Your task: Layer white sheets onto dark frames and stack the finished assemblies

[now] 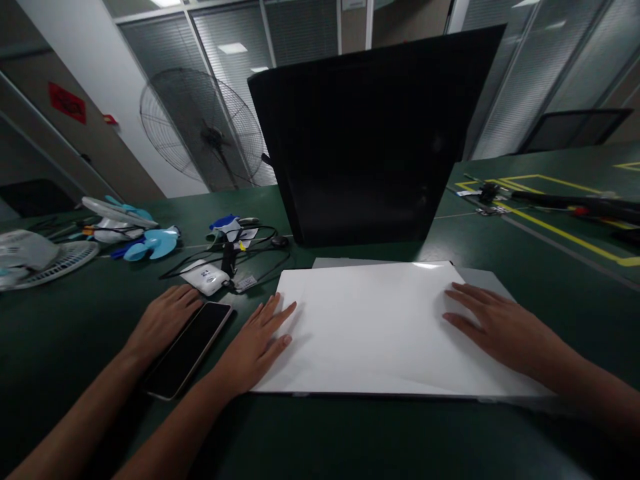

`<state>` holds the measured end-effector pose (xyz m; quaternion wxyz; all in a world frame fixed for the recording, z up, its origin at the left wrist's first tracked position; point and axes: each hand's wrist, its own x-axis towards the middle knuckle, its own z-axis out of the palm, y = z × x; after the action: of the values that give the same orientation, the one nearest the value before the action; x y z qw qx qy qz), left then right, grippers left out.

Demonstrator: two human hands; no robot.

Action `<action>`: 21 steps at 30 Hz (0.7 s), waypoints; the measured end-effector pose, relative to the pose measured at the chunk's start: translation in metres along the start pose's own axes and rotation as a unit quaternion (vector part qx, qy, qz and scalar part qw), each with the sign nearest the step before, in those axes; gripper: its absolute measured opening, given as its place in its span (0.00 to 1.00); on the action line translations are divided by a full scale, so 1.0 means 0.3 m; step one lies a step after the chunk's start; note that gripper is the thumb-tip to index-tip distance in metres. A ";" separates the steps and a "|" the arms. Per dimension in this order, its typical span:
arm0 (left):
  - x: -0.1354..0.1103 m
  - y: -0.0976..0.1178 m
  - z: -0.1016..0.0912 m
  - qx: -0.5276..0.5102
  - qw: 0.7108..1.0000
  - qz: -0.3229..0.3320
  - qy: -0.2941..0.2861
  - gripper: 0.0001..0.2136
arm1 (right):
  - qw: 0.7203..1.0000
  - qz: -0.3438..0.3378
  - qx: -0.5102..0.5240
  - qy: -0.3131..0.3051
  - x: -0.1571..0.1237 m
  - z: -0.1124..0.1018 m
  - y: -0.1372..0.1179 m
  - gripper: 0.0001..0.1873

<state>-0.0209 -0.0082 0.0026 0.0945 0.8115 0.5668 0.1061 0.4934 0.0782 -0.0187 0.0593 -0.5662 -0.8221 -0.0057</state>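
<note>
A large glossy white sheet point(370, 327) lies flat on the green table, with a grey panel point(487, 279) showing from under its back and right edges. My left hand point(255, 353) rests on its left edge, fingers spread and palm down. On the right edge lies my right hand point(493, 327), also open and flat, its fingertips on the white surface. Neither hand grips anything. Behind the sheet a big black panel point(370, 153) stands tilted; what supports it is hidden.
Another person's hand point(167, 317) lies beside a phone point(193, 350) at the left. Beyond are a white power bank-like box point(205, 276), tangled black cables point(260, 247), blue fan blades point(153, 244) and a white fan part point(35, 257). Dark equipment point(565, 199) lies at the right.
</note>
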 end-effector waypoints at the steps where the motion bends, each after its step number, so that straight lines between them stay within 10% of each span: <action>1: 0.001 0.001 0.000 0.001 1.000 -0.002 -0.003 0.29 | 1.000 -0.019 0.013 -0.001 0.003 0.000 -0.008 0.38; 9: 0.000 0.013 -0.009 0.011 1.000 -0.009 -0.013 0.25 | 0.984 -0.158 0.080 -0.031 0.022 -0.018 -0.073 0.37; 21: -0.003 0.015 -0.011 -0.010 0.999 0.008 0.040 0.24 | 0.994 0.046 -0.040 0.088 0.004 -0.026 0.007 0.40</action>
<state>-0.0180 -0.0105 0.0071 0.0792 0.8102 0.5624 0.1449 0.4956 0.0794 -0.0111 0.1091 -0.6026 -0.7859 -0.0856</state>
